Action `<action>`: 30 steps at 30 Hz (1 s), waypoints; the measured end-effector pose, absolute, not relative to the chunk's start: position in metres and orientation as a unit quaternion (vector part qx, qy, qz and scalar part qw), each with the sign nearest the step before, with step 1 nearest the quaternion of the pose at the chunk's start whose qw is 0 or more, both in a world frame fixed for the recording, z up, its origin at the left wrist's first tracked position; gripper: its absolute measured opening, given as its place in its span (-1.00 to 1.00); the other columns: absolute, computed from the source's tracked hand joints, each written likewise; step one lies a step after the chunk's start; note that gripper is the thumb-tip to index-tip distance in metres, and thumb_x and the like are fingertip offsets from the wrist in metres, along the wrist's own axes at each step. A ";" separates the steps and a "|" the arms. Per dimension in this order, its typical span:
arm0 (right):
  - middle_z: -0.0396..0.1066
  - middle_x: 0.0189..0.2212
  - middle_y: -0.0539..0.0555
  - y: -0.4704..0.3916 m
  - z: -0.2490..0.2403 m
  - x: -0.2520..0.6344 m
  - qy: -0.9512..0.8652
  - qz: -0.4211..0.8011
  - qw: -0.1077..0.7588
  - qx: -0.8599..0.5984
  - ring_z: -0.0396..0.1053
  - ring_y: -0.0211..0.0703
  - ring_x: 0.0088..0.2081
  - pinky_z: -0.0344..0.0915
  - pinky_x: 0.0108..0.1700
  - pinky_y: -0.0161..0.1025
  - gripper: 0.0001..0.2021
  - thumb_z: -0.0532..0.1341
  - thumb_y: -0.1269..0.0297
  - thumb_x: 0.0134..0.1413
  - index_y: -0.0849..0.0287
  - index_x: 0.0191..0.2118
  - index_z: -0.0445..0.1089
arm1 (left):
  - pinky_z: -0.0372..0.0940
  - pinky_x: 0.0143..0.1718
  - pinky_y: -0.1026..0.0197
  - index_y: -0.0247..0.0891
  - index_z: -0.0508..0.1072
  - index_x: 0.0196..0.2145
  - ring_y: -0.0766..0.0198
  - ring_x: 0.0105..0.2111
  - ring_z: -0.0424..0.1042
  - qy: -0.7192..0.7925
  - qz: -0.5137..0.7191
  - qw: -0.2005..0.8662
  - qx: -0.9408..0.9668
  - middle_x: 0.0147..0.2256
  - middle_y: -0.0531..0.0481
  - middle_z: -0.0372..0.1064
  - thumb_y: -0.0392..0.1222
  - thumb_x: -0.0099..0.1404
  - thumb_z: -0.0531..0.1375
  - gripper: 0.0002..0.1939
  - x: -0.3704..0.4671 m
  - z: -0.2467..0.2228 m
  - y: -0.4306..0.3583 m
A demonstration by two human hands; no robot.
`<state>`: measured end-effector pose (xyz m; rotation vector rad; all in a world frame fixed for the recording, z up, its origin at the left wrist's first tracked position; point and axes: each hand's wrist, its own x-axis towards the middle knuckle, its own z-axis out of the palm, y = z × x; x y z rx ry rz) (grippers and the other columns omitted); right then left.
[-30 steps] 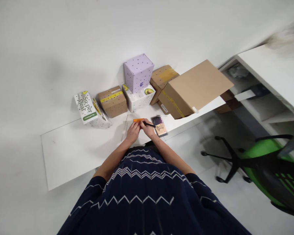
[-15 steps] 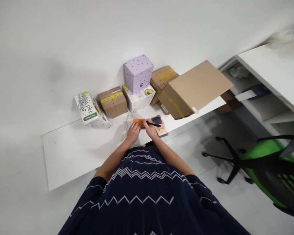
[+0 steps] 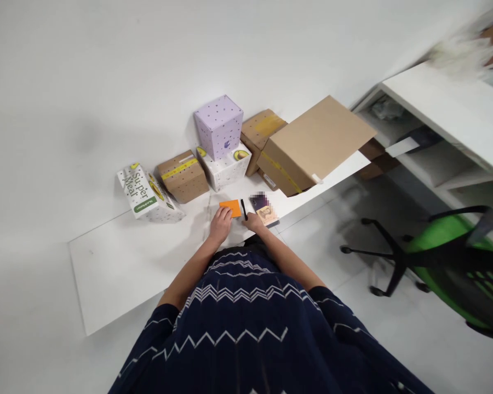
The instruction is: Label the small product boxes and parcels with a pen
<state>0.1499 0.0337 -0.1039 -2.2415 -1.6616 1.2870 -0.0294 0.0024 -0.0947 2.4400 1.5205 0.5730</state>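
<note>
At the table (image 3: 119, 273) | my left hand (image 3: 221, 223) lies flat on the orange pad (image 3: 233, 208), seemingly steadying it | my right hand (image 3: 253, 222) curls by the pen (image 3: 244, 207), pinching or not, I cannot tell | boxes (image 3: 185, 178) stand farther back, probably out of my way

It looks like an office or packing room: a wheeled green swivel chair (image 3: 439, 249), white shelving (image 3: 447, 93), and taped cardboard boxes (image 3: 320, 142) lining a plain white surface (image 3: 119, 273).
</note>
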 end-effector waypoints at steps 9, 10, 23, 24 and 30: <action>0.32 0.08 0.37 0.032 -0.096 0.179 -0.537 0.250 0.017 -0.805 0.28 0.18 0.10 0.22 0.04 -0.05 -0.49 0.23 0.09 0.17 0.27 0.16 0.28 | 0.25 0.26 -0.10 -0.35 0.45 0.08 0.03 0.15 0.35 0.510 0.181 0.081 0.837 0.04 -0.26 0.44 -0.23 0.45 0.00 -0.64 -0.031 -0.091 0.002; 0.27 0.12 0.38 0.031 -0.098 0.183 -0.533 0.218 0.008 -0.818 0.24 0.22 0.13 0.21 0.06 -0.02 -0.38 0.27 0.04 0.12 0.26 0.22 0.21 | 0.25 0.26 -0.10 -0.36 0.45 0.07 0.02 0.15 0.36 0.509 0.181 0.082 0.837 0.04 -0.26 0.45 -0.23 0.45 0.00 -0.64 -0.031 -0.091 0.003; 0.37 0.02 0.32 0.021 -0.094 0.202 -0.442 0.382 0.146 -0.798 0.34 0.17 0.01 0.31 -0.01 -0.01 -0.26 0.28 0.08 0.04 0.21 0.32 0.15 | 0.25 0.24 -0.12 -0.32 0.45 0.05 0.01 0.14 0.36 0.517 0.186 0.088 0.831 0.03 -0.25 0.44 -0.23 0.43 0.03 -0.67 -0.033 -0.095 0.005; 0.41 -0.04 0.27 0.018 -0.089 0.203 -0.393 0.453 0.200 -0.775 0.39 0.09 -0.07 0.36 -0.08 -0.06 -0.29 0.25 0.06 0.06 0.20 0.31 0.16 | 0.26 0.24 -0.12 -0.32 0.45 0.04 0.01 0.14 0.36 0.517 0.189 0.088 0.830 0.03 -0.25 0.44 -0.23 0.43 0.03 -0.68 -0.033 -0.095 0.005; 0.52 -0.28 0.12 -0.008 -0.055 0.194 -0.115 0.758 0.430 -0.477 0.47 -0.09 -0.34 0.48 -0.33 -0.14 -0.57 0.11 0.03 0.15 0.15 0.06 0.35 | 0.28 0.20 -0.11 -0.27 0.45 0.00 0.03 0.12 0.35 0.520 0.205 0.094 0.824 0.01 -0.24 0.42 -0.26 0.41 0.05 -0.72 -0.032 -0.094 0.006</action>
